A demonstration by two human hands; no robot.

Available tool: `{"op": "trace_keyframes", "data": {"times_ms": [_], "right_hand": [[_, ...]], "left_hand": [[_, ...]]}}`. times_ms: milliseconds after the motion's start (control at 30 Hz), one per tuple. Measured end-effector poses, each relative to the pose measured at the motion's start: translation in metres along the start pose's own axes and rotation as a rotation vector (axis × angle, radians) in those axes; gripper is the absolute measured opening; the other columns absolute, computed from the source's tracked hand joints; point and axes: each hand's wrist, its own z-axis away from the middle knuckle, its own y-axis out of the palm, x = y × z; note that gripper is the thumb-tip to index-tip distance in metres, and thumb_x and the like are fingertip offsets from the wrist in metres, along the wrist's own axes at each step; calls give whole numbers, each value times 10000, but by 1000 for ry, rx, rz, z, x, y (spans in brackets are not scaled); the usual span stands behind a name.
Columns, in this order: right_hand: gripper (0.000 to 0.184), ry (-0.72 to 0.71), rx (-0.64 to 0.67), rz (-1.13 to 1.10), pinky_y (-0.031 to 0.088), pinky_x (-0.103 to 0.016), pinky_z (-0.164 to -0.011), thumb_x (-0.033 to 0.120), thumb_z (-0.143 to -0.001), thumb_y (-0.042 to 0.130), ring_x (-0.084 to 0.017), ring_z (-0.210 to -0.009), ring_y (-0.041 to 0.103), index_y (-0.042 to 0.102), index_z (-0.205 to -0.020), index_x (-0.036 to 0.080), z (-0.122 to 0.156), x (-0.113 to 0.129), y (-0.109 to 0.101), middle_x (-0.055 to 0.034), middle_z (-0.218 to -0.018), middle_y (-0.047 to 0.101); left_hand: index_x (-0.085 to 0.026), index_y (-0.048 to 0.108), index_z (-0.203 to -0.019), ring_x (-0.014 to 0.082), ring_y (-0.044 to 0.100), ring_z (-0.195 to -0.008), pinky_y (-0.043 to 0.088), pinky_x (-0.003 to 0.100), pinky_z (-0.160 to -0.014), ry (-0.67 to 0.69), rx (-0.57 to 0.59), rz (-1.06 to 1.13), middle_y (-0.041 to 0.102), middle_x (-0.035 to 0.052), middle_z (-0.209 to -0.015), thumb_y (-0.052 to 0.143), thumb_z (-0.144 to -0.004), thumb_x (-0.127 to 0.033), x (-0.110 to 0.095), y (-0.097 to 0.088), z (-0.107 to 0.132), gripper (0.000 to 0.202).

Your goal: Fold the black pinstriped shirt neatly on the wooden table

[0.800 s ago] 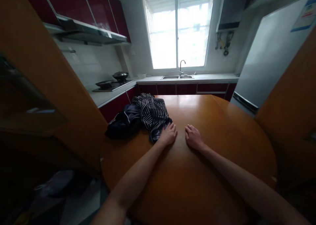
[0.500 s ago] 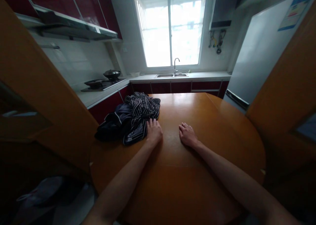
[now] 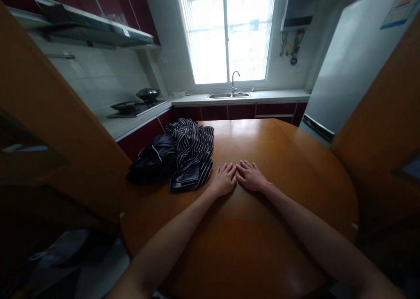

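Note:
My left hand [image 3: 225,179] lies flat on the wooden table [image 3: 249,229] with its fingers spread, holding nothing. Beside it, thumb close to thumb, my right hand [image 3: 251,175] also rests palm down, fingers apart. Whether the two hands touch is hard to make out. Just left of my left hand is a crumpled black garment with white stripes [image 3: 193,146], lying at the table's left side. Against it, farther left, sits a plain dark cloth bundle with a pale edging [image 3: 151,161].
Beyond the table runs a counter with a sink [image 3: 226,95] and faucet [image 3: 233,81]. On the left, a wok [image 3: 148,94] and a pan [image 3: 124,107] stand on the stove. A refrigerator [image 3: 348,67] stands at the right. Wooden frames flank the table.
My left hand has moved right, away from the striped garment, to beside my right hand. The fingers of my right hand have spread out. The garment's near flap lies slightly farther right.

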Motion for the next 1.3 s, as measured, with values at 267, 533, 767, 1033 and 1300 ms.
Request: {"op": "trace_keyframes", "data": {"times_ms": [267,533,767,1033,1300], "right_hand": [[606,-35,8,-23,106,-493,-1224,432,-1000,385,-268,-1529,177,377,-1552,181,1,-3,2,-124,-1638,275],[595,-38,9,-26,117,-505,-1220,448,-997,406,-272,-1526,190,417,-1531,186,2,-4,0,-130,-1634,284],[586,-44,19,-38,108,-507,-1222,448,-998,414,-269,-1530,172,431,-1524,189,2,-8,1,-124,-1643,262],[587,-35,29,-40,114,-501,-1223,441,-994,423,-272,-1530,174,435,-1522,184,1,-8,1,-124,-1643,261],[579,-40,13,-51,118,-515,-1220,446,-981,448,-274,-1526,188,460,-1505,200,0,-10,2,-124,-1635,287]], "left_hand": [[-223,301,-1578,314,216,-1518,131,622,-1203,2,42,13,278,85,-1640,361,-1008,-407,-8,4,1,602],[-216,526,-1426,284,370,-1446,272,505,-1191,-58,-72,17,457,89,-1546,427,-993,-342,4,-1,-6,462],[-126,619,-1285,279,414,-1377,333,392,-1144,-388,-321,-199,493,159,-1482,483,-926,-195,52,-30,-9,390],[-133,651,-1217,335,555,-1148,480,419,-925,-585,-195,-238,624,172,-1233,473,-957,-285,75,-38,0,350],[-154,738,-1085,255,628,-1042,485,319,-923,-423,-180,-128,668,139,-1116,450,-959,-226,67,-42,-8,322]]}}
